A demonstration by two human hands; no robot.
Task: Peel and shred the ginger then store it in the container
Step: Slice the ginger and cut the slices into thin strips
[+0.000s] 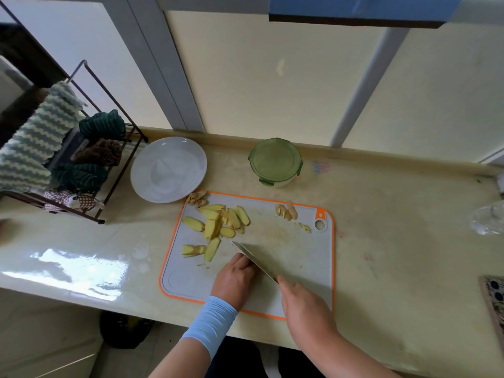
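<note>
Head view: about ten peeled ginger slices (215, 226) lie on one cutting board (300, 255). The right hand (302, 304) grips one knife (256, 260). The left hand (234, 279) curls beside the blade, its hold hidden. One lidded container (275, 160) and one plate (167, 169) stand behind.

1. Plate (168, 170): beyond the left hand (234, 279), up and leftward.
2. Rack (114, 99) hung with cloths (35, 143): farther left still.
3. Clear plastic object (488, 219): well right of the right hand (305, 304).
4. Counter (395, 241): beneath both hands.
</note>
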